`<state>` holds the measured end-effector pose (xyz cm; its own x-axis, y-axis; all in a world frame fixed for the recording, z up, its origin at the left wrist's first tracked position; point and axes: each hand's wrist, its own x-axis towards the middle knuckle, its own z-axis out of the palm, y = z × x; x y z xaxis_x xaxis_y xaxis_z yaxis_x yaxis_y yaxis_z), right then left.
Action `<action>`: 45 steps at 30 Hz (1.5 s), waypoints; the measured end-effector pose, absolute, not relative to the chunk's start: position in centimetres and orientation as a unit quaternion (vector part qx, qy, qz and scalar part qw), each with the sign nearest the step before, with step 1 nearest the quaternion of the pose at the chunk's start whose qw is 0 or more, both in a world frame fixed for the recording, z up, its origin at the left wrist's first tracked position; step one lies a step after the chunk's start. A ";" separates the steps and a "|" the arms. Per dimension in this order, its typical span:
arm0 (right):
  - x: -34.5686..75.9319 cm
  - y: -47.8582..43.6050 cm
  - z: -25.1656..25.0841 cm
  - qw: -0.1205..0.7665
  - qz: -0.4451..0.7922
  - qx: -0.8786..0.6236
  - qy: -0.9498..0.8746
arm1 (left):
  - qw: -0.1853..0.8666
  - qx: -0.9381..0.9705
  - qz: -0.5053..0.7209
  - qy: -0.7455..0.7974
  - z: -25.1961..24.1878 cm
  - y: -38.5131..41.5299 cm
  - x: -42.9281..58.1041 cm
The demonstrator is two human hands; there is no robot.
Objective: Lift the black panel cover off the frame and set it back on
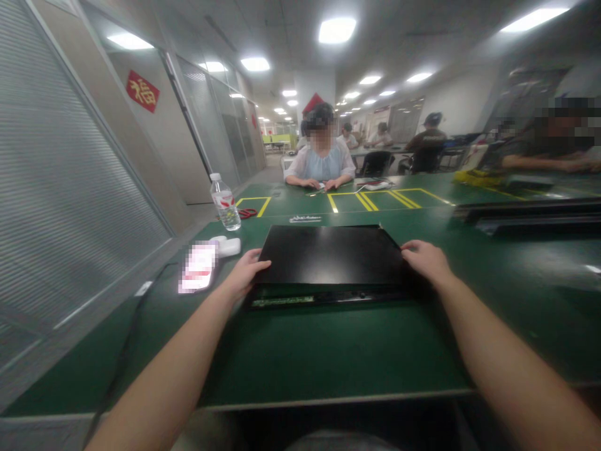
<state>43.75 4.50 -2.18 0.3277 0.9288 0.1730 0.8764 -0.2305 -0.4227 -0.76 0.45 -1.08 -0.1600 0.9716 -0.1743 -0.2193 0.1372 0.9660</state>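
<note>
A flat black panel (333,254) is held between my two hands over the green table (328,363). My left hand (248,272) grips its left edge, thumb on top. My right hand (425,258) pinches its right edge near the corner. Beneath the panel's near edge, a long dark strip (328,298) shows, with a green circuit board at its left end. Whether the panel touches the part below is hard to tell.
To the left are a phone (198,266), a white case (230,247), a water bottle (226,203) and red-handled scissors (248,213). A person (320,156) sits across the table. Dark long parts (530,216) lie at the right.
</note>
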 end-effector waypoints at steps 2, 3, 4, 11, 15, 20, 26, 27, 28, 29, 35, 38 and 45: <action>43.8 4.5 -2.2 0.226 0.061 -0.783 -0.576 | 0.535 0.360 0.548 0.533 -1.1 0.5 -0.7; 43.8 4.6 -2.2 0.225 0.063 -0.784 -0.575 | 0.534 0.360 0.546 0.536 -1.0 0.5 -0.7; 43.8 4.6 -2.2 0.224 0.066 -0.785 -0.574 | 0.531 0.361 0.545 0.539 -1.0 0.5 -0.8; 43.9 4.6 -2.2 0.221 0.064 -0.785 -0.575 | 0.528 0.365 0.544 0.540 -0.7 0.2 -0.5; 43.9 4.6 -2.2 0.217 0.061 -0.789 -0.572 | 0.529 0.371 0.543 0.536 -1.0 0.4 -0.7; 43.9 4.7 -2.3 0.217 0.060 -0.784 -0.578 | 0.526 0.376 0.533 0.545 -1.5 0.7 -1.2; 44.0 4.6 -2.3 0.217 0.055 -0.781 -0.583 | 0.521 0.373 0.535 0.550 -1.4 0.6 -1.0; 43.9 4.7 -2.3 0.217 0.054 -0.781 -0.583 | 0.520 0.374 0.537 0.548 -1.3 0.6 -1.0; 43.9 4.7 -2.3 0.216 0.052 -0.782 -0.583 | 0.521 0.374 0.539 0.546 -1.3 0.5 -0.9; 43.9 4.7 -2.3 0.216 0.050 -0.782 -0.583 | 0.522 0.375 0.542 0.542 -1.2 0.5 -0.9; 44.0 4.8 -2.6 0.222 0.038 -0.779 -0.585 | 0.532 0.374 0.546 0.527 -1.1 0.4 -0.8; 44.1 4.8 -2.6 0.219 0.041 -0.781 -0.584 | 0.532 0.375 0.545 0.529 -1.0 0.3 -0.7; 44.0 4.6 -2.3 0.206 0.043 -0.780 -0.590 | 0.526 0.379 0.537 0.540 -0.8 0.2 -0.4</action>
